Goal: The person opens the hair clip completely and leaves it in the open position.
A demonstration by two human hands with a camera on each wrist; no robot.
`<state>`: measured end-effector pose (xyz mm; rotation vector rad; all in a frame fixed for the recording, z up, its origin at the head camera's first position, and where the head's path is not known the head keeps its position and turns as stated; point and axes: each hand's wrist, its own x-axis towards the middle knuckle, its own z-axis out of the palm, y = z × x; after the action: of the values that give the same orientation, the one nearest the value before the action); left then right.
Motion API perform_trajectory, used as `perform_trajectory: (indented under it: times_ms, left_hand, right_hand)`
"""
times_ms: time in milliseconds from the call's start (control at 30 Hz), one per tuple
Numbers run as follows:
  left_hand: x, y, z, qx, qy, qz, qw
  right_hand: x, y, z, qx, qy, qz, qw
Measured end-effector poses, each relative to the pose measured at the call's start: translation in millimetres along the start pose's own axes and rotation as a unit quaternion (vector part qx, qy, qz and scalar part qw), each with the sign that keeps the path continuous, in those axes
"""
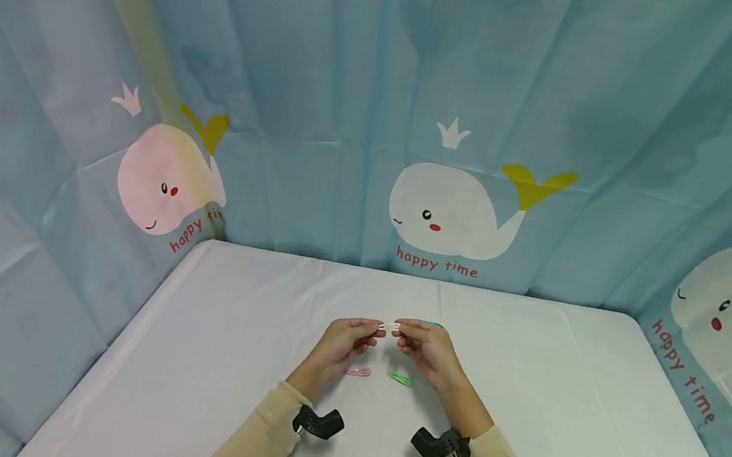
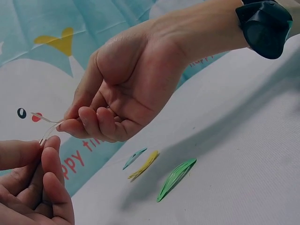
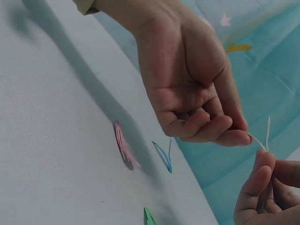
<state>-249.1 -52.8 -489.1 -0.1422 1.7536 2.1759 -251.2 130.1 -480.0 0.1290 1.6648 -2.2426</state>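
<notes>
White clip spread between two pinching hands

The white clip (image 1: 390, 327) is up off the table (image 1: 239, 328), spanning the small gap between the hands. Both wrist views show it splayed into a V. The left hand (image 1: 339, 342) pinches the end of one leg between thumb and fingertip; the right hand (image 1: 429, 351) pinches the clip near where the legs meet. The other leg points free into the air.

The step looks like working the clip's two legs; whether they are being spread or brought together, I cannot tell. Either way, a firm grip at the joined end with the right hand should give the legs something to pivot against, while the left hand moves its leg gently. Too much force could bend so thin a piece or let it spring away. Fingertips are best placed clear of the free leg's path, so that nothing gets nipped.

Working above the table makes sense too: a dropped clip should land nearby. It might, though, fall among the pink clip (image 1: 358, 372), green clip (image 1: 399, 378) and yellow clip (image 2: 144, 166), so a little more room would help.
</notes>
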Motion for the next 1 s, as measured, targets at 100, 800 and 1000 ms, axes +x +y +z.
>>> perform_trajectory:
  times_ms: [100,800,1000]
  left_hand:
    - [0.4,-0.3,0.1,0.004,0.002,0.0,1.0]
    - [0.9,-4.9,2.5,0.047,0.032,0.034,0.9978]
    - [0.8,-7.6,6.0,0.086,0.046,0.056,0.9936]
  right_hand:
    - [-0.4,-1.5,0.3,0.0,-0.002,0.0,1.0]
    - [-0.5,-3.7,1.7,0.001,0.001,-0.007,1.0]
    - [1.7,-4.1,0.5,-0.012,0.008,-0.004,1.0]
